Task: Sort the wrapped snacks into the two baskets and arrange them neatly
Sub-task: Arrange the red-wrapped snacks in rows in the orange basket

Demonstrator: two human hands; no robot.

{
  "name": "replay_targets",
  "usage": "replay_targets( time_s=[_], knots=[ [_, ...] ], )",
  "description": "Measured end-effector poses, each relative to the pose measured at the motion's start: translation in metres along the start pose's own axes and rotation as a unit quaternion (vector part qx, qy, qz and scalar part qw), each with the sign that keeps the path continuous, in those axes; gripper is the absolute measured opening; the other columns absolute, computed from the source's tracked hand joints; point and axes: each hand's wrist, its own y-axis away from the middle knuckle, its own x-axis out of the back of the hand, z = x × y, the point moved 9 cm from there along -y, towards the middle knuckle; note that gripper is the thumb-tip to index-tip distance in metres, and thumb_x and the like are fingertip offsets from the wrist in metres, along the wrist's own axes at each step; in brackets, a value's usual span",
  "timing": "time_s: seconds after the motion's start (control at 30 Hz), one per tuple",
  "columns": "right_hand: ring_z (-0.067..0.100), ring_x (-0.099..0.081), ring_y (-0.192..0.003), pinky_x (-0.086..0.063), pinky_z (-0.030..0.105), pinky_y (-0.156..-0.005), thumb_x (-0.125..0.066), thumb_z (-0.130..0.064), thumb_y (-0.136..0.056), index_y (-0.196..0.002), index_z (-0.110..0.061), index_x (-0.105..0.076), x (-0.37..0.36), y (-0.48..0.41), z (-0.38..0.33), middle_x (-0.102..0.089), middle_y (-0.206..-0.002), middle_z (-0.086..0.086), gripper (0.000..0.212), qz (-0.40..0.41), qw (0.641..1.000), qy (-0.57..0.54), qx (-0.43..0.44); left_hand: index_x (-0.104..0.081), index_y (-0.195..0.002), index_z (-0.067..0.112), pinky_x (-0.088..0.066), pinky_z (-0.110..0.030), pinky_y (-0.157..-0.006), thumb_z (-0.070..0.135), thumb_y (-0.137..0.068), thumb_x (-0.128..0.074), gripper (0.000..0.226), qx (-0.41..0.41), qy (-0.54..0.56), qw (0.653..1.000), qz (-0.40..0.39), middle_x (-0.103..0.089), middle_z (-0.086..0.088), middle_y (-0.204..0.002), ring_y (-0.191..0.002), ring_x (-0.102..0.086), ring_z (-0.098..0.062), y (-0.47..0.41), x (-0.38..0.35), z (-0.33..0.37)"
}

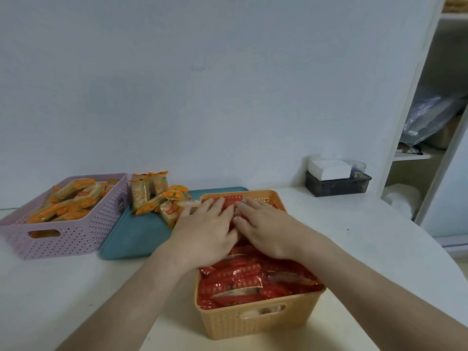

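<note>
An orange basket (255,317) stands near the table's front, filled with red-wrapped snacks (243,279). My left hand (205,231) and my right hand (266,229) lie flat, palms down, side by side on the red snacks in the basket's far half, fingers spread and touching the wrappers. A pink basket (73,234) at the left holds orange-wrapped snacks (68,201). More orange-wrapped snacks (157,196) lie and stand on a teal tray (131,236) between the baskets.
A dark box (336,186) with a white carton on it sits at the back right by the wall. A white shelf unit (430,153) with bags rises at the right. The table's rounded edge curves along the right.
</note>
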Motion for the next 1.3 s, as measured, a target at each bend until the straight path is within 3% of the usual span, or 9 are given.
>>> replay_targets(
  time_s=[0.1,0.23,0.37,0.5,0.6,0.7,0.93,1.13,1.3],
  knots=[
    [0.019,-0.001,-0.15,-0.011,0.045,-0.12,-0.013,-0.053,-0.1,-0.155,-0.02,-0.007,-0.02,0.009,0.004,-0.003,-0.163,0.003,0.065,-0.045,0.997,0.042,-0.043,0.003,-0.155,0.028,-0.004,-0.053,-0.119,0.052,-0.098,-0.012,0.064,0.013,-0.019,0.998,-0.061,0.009,0.005,-0.164,-0.15,0.006,-0.015,0.004,-0.018,-0.001],
    [0.015,0.004,-0.15,-0.006,0.045,-0.12,-0.007,-0.065,-0.094,-0.155,-0.022,0.003,-0.02,0.01,0.013,0.006,-0.163,-0.003,0.075,-0.067,0.993,0.064,-0.072,0.004,-0.154,0.032,-0.003,-0.054,-0.119,0.056,-0.096,-0.015,0.066,0.02,-0.016,0.998,-0.063,0.009,0.008,-0.163,-0.15,0.005,-0.013,0.003,-0.017,-0.004],
    [0.015,-0.006,-0.149,-0.009,0.047,-0.119,-0.008,-0.069,-0.091,-0.154,-0.023,-0.012,-0.012,0.012,0.01,-0.009,-0.163,-0.004,0.079,-0.033,0.995,0.064,-0.066,-0.018,-0.153,0.032,-0.007,-0.044,-0.121,0.043,-0.099,-0.034,0.058,0.027,0.159,0.987,0.02,-0.007,0.009,-0.163,-0.149,-0.003,-0.012,0.006,-0.008,-0.006],
    [0.023,-0.032,-0.137,-0.031,0.054,-0.105,-0.025,-0.06,-0.095,-0.138,-0.023,-0.039,0.024,0.022,0.021,-0.043,-0.144,0.0,0.059,0.112,0.987,-0.012,-0.116,-0.039,-0.142,0.031,-0.022,-0.038,-0.117,0.016,-0.097,-0.046,0.048,0.087,0.341,0.921,0.165,-0.034,0.003,-0.154,-0.142,-0.028,-0.018,0.026,0.011,-0.032],
    [0.035,-0.055,-0.115,-0.046,0.04,-0.09,-0.032,-0.036,-0.099,-0.135,-0.009,-0.037,0.028,0.033,0.048,-0.054,-0.131,0.016,0.045,0.042,0.976,-0.036,-0.21,-0.036,-0.131,0.039,-0.047,-0.038,-0.094,0.029,-0.097,-0.046,0.036,0.1,0.395,0.913,0.04,-0.058,0.013,-0.123,-0.108,-0.06,-0.012,0.044,-0.013,-0.032],
    [0.026,-0.069,-0.085,-0.061,0.038,-0.071,-0.035,-0.022,-0.094,-0.116,-0.013,-0.05,0.023,0.043,0.058,-0.065,-0.104,0.008,0.029,-0.025,0.964,-0.111,-0.242,-0.053,-0.117,0.034,-0.054,-0.042,-0.088,0.04,-0.101,-0.037,0.024,0.124,0.493,0.86,-0.038,-0.072,0.01,-0.107,-0.093,-0.07,-0.011,0.055,-0.032,-0.03],
    [0.024,-0.06,-0.112,-0.05,0.038,-0.09,-0.051,-0.034,-0.094,-0.142,-0.018,-0.039,0.042,0.043,0.07,-0.061,-0.127,0.005,0.052,0.055,0.949,-0.227,-0.21,-0.064,-0.103,0.021,-0.058,-0.042,-0.077,0.029,-0.103,-0.035,0.029,0.132,0.532,0.836,0.033,-0.076,0.001,-0.092,-0.081,-0.073,-0.015,0.028,-0.027,-0.025],
    [0.011,-0.053,-0.096,-0.042,0.03,-0.084,-0.049,-0.038,-0.097,-0.14,-0.028,-0.043,0.079,0.045,0.08,-0.061,-0.124,-0.004,0.045,0.142,0.965,-0.17,-0.144,-0.064,-0.098,0.016,-0.055,-0.033,-0.069,0.02,-0.102,-0.036,0.029,0.142,0.591,0.788,0.099,-0.074,-0.001,-0.093,-0.084,-0.071,-0.017,-0.023,-0.02,-0.002],
    [0.023,-0.058,-0.101,-0.047,0.038,-0.076,-0.041,-0.045,-0.097,-0.124,-0.026,-0.053,0.103,0.062,0.121,-0.062,-0.114,0.001,0.036,0.265,0.939,-0.04,-0.214,-0.064,-0.093,0.022,-0.056,-0.049,-0.084,0.024,-0.097,-0.034,0.03,0.134,0.607,0.774,0.121,-0.073,0.001,-0.094,-0.089,-0.069,-0.02,-0.075,-0.016,0.024]
  ],
)
